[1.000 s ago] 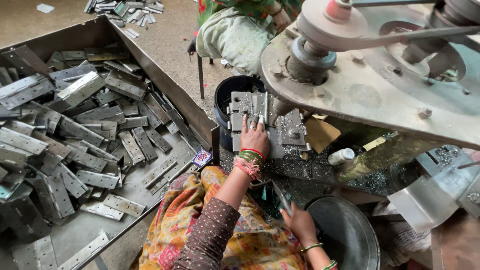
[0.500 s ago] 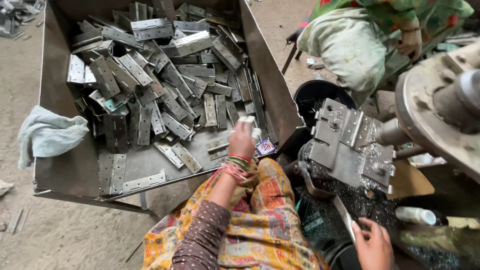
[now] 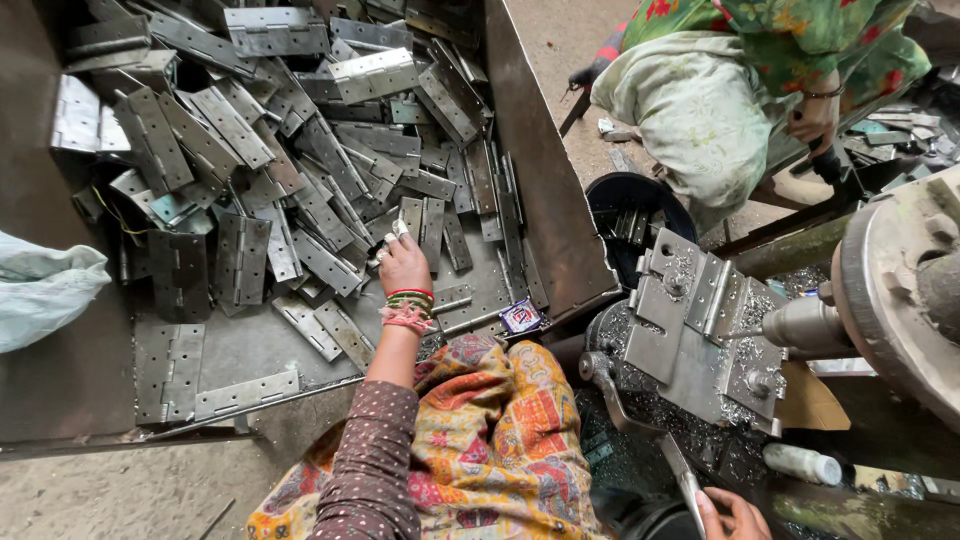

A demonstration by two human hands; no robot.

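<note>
Large rusty sheet-metal tray [image 3: 545, 190] fills the upper left and centre of the frame, heaped with flat grey steel hinge plates [image 3: 250, 150], punched with holes and lying criss-cross, thickest toward the top, thin along the near wall. Left hand [image 3: 403, 266], wrist in red and green bangles, is reaching into the tray at centre frame; its fingers are curled closed around the end of one grey hinge plate [image 3: 412, 222] at the pile's near edge. Judgement: a clean pick calls for lifting that single plate straight up by its end so neighbouring plates do not drag or snag, and keeping fingertips off the cut edges. Right of centre, a grey steel drilling fixture [image 3: 700, 335] sits covered in metal shavings, with a spindle nose pointing at it from the right. Black round bucket [image 3: 612, 195] just beyond the tray's right wall holds a few more plates. Right hand [image 3: 735, 515], bottom right of the frame, is closed around the lower end of a slim metal lever handle [image 3: 640, 425] that runs up to the fixture. Another person in green patterned clothing sits at the upper right.
</note>
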